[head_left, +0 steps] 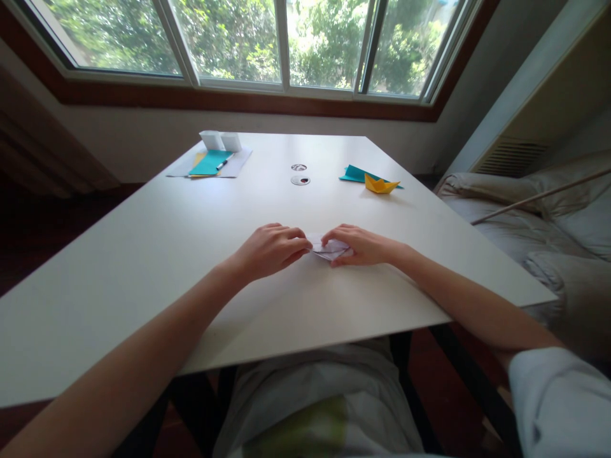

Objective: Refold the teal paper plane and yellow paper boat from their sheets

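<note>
A small folded piece of white paper point(329, 248) is held between my two hands, just above or on the table near its front middle. My left hand point(277, 248) pinches the paper's left tip between thumb and fingers. On the other side, my right hand point(358, 245) grips the right part, its thumb below and its fingers curled over the top. Creases run across the paper's visible face. Parts of its edges are hidden behind my fingers.
On the white table point(200, 229), a yellow paper boat point(380, 184) and a folded teal paper point(356, 173) lie at back right. Two round discs point(300, 180) are mid-back. Back left are teal sheets point(210, 163), a pen point(224, 162) and white paper boxes point(231, 141).
</note>
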`<state>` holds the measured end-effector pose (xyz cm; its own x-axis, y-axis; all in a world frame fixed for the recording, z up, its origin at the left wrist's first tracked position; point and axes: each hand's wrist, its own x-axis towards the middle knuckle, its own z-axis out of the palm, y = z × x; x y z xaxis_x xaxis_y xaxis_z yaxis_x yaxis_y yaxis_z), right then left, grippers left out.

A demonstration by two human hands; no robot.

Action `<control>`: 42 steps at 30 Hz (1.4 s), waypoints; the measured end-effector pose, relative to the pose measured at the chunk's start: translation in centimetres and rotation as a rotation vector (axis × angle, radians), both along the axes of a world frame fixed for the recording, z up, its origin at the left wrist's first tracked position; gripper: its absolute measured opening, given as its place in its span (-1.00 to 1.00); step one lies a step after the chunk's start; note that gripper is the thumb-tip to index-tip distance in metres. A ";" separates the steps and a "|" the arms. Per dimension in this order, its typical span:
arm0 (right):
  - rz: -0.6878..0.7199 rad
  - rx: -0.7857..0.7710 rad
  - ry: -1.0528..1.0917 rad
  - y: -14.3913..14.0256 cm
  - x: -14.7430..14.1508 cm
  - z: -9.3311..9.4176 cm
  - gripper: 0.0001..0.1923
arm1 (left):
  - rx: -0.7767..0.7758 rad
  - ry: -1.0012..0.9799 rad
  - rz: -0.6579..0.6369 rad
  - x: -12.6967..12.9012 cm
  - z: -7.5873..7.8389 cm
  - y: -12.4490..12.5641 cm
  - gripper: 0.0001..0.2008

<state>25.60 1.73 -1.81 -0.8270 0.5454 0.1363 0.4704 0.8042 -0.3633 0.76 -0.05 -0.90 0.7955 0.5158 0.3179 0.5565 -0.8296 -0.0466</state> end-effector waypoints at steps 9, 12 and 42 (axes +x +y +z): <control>-0.123 -0.005 0.159 -0.3 0.1 -0.1 -0.72 | -0.217 -0.396 0.106 0.0 0.2 -0.3 -0.75; -0.245 -0.109 0.344 -0.4 -0.1 0.0 -0.74 | -0.430 -0.619 0.163 0.5 0.6 -0.5 -0.73; -0.277 -0.094 0.132 0.5 -1.2 -1.3 -0.79 | -0.401 -0.265 0.345 1.5 -1.8 0.7 -0.71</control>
<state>24.44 2.20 -3.06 -0.6236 0.7629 0.1706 0.6108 0.6117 -0.5028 2.21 0.64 -2.70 0.4805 0.8515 0.2098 0.7473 -0.5228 0.4102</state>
